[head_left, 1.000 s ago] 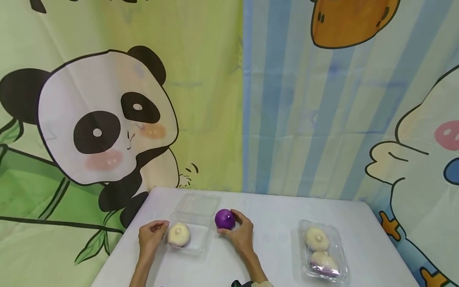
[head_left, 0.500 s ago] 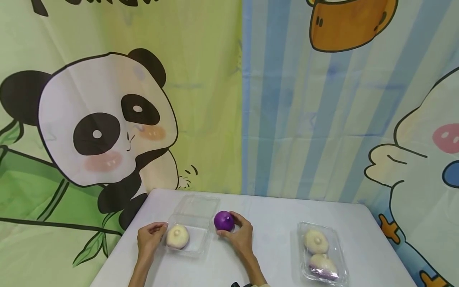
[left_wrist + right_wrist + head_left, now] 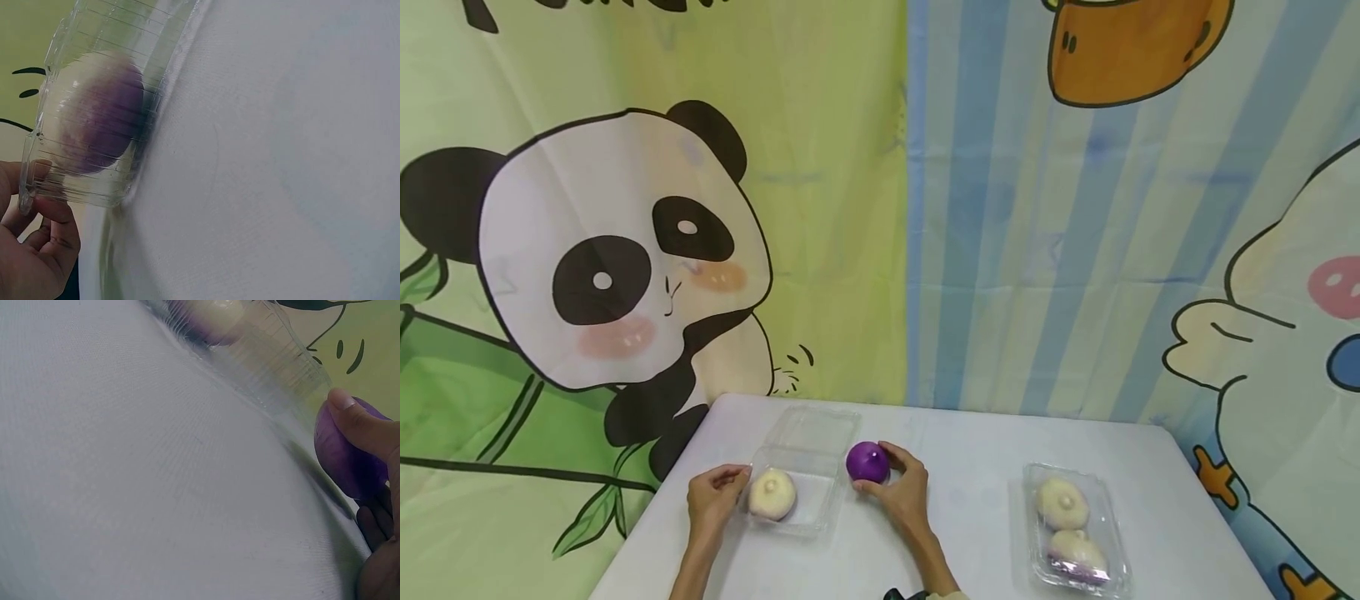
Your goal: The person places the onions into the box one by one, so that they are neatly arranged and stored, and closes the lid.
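Observation:
On the table's left part, a clear plastic clamshell box (image 3: 808, 508) lies with its lid (image 3: 816, 429) folded back. Inside, at its left end, sits a round cream piece (image 3: 772, 494) with a nub on top; the left wrist view shows its purple underside (image 3: 112, 119). My left hand (image 3: 711, 497) pinches the box's left rim between thumb and fingers. To the right of the box, my right hand (image 3: 901, 492) holds a round, glossy purple turnip-like piece (image 3: 867, 462) between thumb and fingers. In the right wrist view, the thumb (image 3: 353, 419) lies across that piece, just above the table.
A second clear clamshell box (image 3: 1112, 542) stands on the right of the white table (image 3: 970, 500), with two cream-and-purple pieces (image 3: 1063, 503) inside. Behind the table's back edge hangs a cloth backdrop (image 3: 842, 250) printed with a panda and stripes.
The view shifted slightly at first. Both hands stay almost still; the right hand and its purple piece have drifted only slightly left.

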A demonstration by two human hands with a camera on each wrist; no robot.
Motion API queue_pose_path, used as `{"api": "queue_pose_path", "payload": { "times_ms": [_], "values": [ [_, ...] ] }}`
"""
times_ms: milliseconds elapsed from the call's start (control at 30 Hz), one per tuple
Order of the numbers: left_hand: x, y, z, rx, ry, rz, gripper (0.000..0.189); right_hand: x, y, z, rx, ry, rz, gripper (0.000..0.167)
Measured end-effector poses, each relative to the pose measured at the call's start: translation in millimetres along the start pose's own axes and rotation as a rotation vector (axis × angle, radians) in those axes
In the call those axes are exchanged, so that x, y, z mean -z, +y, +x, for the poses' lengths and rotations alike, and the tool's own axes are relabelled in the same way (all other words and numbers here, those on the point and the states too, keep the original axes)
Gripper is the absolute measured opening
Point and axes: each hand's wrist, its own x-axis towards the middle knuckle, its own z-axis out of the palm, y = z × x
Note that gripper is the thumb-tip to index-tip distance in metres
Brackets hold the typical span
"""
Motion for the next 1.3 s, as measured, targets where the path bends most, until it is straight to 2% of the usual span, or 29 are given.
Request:
{"api": "queue_pose_path", "payload": {
  "times_ms": [267, 533, 767, 967, 1300],
  "values": [
    [0.7, -2.2, -0.9, 0.006, 0.011, -0.014, 0.020, -1.0, -0.1, -1.3, -0.004, -0.003, 0.021, 0.083],
    [-0.8, -2.3, -0.7, -0.001, 0.016, -0.015, 0.020, -0.5, 2.3, -0.9, 0.028, 0.007, 0.016, 0.082],
    [0.6, -2.4, -0.8, 0.004, 0.008, -0.027, 0.022, 0.6, 3.1, -0.8, -0.004, -0.013, 0.035, 0.084],
    [0.9, -2.2, -1.0, 0.004, 0.002, -0.016, 0.023, 0.9, 3.4, -1.7, 0.029, 0.009, 0.018, 0.081],
    [0.9, -1.1, -1.4, -0.006, 0.008, -0.011, 0.022, 4.1, -2.4, -1.7, -0.033, -0.004, 0.053, 0.081]
  ]
}}
